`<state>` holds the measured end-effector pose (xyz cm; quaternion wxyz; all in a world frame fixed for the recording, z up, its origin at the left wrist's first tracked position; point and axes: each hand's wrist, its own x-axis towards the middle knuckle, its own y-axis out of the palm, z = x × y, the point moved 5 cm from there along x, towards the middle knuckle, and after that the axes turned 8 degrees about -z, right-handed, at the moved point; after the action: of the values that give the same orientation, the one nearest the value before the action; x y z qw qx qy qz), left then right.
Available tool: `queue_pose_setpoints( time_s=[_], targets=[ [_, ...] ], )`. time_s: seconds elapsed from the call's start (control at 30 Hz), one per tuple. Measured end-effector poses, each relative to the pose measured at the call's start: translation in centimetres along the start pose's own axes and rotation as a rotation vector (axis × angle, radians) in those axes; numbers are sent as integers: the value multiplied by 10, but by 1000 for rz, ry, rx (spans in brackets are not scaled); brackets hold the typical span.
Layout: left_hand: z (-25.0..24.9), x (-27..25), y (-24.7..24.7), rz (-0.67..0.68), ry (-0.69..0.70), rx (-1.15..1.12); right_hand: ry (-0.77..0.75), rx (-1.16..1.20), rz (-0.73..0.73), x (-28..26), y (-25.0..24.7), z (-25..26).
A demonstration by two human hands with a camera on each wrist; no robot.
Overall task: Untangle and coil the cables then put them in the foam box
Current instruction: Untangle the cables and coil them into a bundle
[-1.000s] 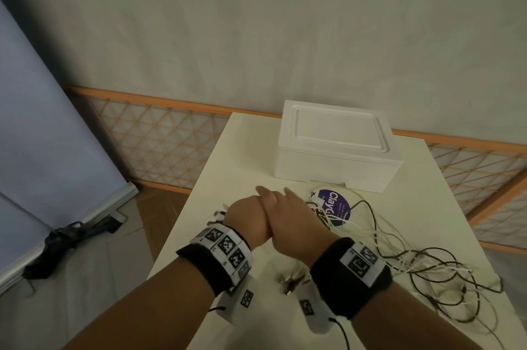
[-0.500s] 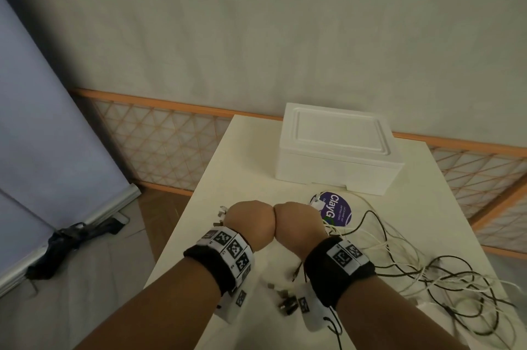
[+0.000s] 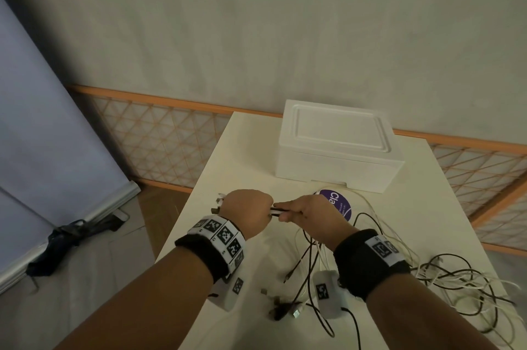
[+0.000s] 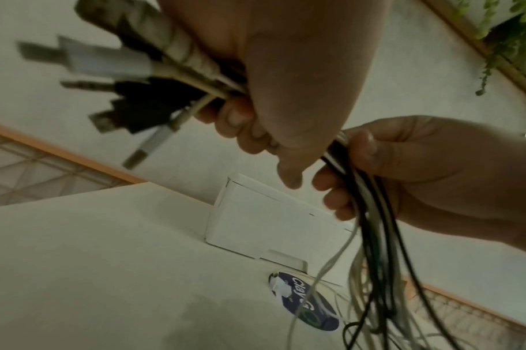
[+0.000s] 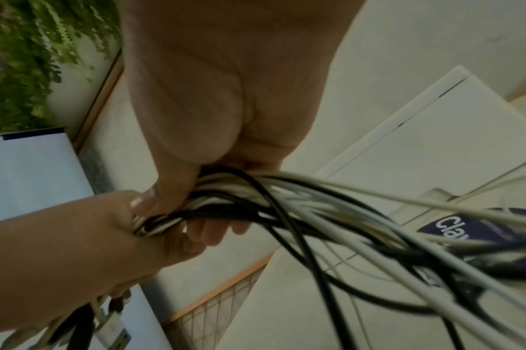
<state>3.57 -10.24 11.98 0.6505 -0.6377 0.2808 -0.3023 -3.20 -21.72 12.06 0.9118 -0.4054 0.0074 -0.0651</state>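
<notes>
Both grips (left hand [image 3: 247,212], right hand [image 3: 310,214]) clutch cables [image 5: 301,213] between them.

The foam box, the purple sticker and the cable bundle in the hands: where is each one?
foam box [image 3: 339,133], head view, on the middle of its closed lid.
purple sticker [image 3: 336,201], head view, on its visible upper part.
cable bundle [image 5: 225,208], right wrist view, on the strands just beside the right hand's grip.

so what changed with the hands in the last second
The right hand slid right along the cables, away from the left hand, baring a short stretch of the bundle between them. Both still grip it. The foam box stays shut in place.
</notes>
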Motion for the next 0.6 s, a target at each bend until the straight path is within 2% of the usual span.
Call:
queue_pose_setpoints(
  time_s=[0.1,0.17,0.23,0.3,0.37,0.5,0.6],
  targets=[
    [1,-1,3,11,-48,-39,-116,-142,32,3,13,9],
    [4,-1,7,35,-82,-127,-99,-163,11,0,17,5],
    [8,-2,12,102,-151,-400,2,-125,-18,-1,9,-12],
    [14,-7,16,169,-283,-821,121,-30,-43,-2,-4,-29],
    [10,-15,14,232,-329,-1125,143,34,-58,-3,-14,-33],
    [-16,-23,12,307,-211,-1469,59,109,-183,8,-31,-20],
    [-32,-24,5,341,-97,-1674,13,69,-256,16,-41,-14]
  ],
)
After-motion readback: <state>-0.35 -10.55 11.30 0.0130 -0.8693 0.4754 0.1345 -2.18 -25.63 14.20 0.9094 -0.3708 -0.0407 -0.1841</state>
